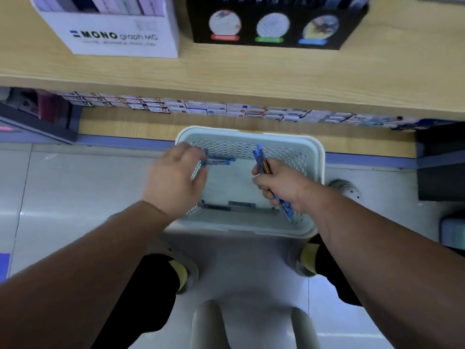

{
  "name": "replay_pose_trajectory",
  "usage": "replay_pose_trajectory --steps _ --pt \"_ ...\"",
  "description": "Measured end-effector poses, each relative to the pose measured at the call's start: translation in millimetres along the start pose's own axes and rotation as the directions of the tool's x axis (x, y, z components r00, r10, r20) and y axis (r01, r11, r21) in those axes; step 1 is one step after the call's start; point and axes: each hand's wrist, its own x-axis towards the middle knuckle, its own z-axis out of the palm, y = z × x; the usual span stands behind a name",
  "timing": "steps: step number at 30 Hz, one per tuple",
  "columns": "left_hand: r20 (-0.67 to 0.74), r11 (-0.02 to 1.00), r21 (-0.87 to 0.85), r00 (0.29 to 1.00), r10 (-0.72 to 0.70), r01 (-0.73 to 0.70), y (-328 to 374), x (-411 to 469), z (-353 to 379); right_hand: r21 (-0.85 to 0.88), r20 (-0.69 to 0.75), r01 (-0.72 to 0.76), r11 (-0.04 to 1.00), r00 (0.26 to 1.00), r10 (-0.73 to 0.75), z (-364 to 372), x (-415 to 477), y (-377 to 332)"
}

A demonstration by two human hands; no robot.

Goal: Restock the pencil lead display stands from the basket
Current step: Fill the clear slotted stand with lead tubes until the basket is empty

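The basket sits on the floor in front of me, its far side against the edge of the low shelf. My right hand is over the basket's right half, fingers curled tight round a bundle of blue lead cases; the bundle sticks out far past my thumb and near past the heel of my hand. My left hand reaches in over the basket's left wall, fingertips down at the far left corner, right by another blue case lying crosswise there. It is blurred, and I cannot tell whether those fingers pinch the case or only touch it. A few dark cases lie along the near wall inside the basket. On the low shelf a row of small boxes runs left to right. On the upper shelf stand a white MONO box at the left and a black box just right of it.
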Motion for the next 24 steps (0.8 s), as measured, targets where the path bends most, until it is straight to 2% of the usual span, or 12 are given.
replay_pose_trajectory --steps 1,2,4,6,7,10,12,15,17,18,22,24 --pt "0.148 0.993 0.027 0.983 0.109 -0.114 3 7 2 -0.018 -0.021 0.024 1.000 0.999 -0.024 -6 -10 1" --pt "0.322 0.982 0.062 0.935 0.148 -0.177 4 11 4 -0.041 -0.042 0.043 0.998 0.998 -0.045 -12 -18 3" --pt "0.612 0.945 0.227 0.789 0.052 -0.238 10 10 7 -0.047 -0.083 0.075 0.996 0.993 -0.079 -24 -34 8" --pt "0.726 0.902 0.335 0.685 -0.063 -0.272 19 -2 12 -0.015 -0.116 0.119 0.993 0.986 -0.120 -33 -48 11" --pt "0.743 0.916 0.335 0.660 -0.112 -0.222 24 -9 17 -0.002 -0.132 0.140 0.990 0.981 -0.139 -35 -55 13" --pt "0.746 0.958 0.281 0.614 -0.258 0.061 37 -19 36 0.065 -0.184 0.201 0.977 0.965 -0.186 -42 -70 15" --pt "0.752 0.957 0.258 0.594 -0.287 0.135 35 -16 49 0.068 -0.250 0.222 0.973 0.948 -0.199 -50 -76 17" --pt "0.800 0.964 0.238 0.538 -0.266 0.122 31 -6 70 -0.104 -0.330 0.193 0.976 0.919 -0.217 -62 -83 23" --pt "0.833 0.967 0.239 0.493 -0.253 0.093 31 -2 86 -0.240 -0.316 0.161 0.957 0.920 -0.234 -63 -86 31" --pt "0.840 0.969 0.230 0.485 -0.243 0.088 32 -1 95 -0.250 -0.302 0.165 0.954 0.923 -0.239 -61 -87 35" --pt "0.825 0.975 0.183 0.521 -0.221 0.123 36 1 131 -0.209 -0.351 0.191 0.959 0.901 -0.256 -52 -85 42" --pt "0.813 0.978 0.189 0.544 -0.206 0.088 44 1 142 -0.199 -0.358 0.202 0.959 0.896 -0.263 -49 -83 41"
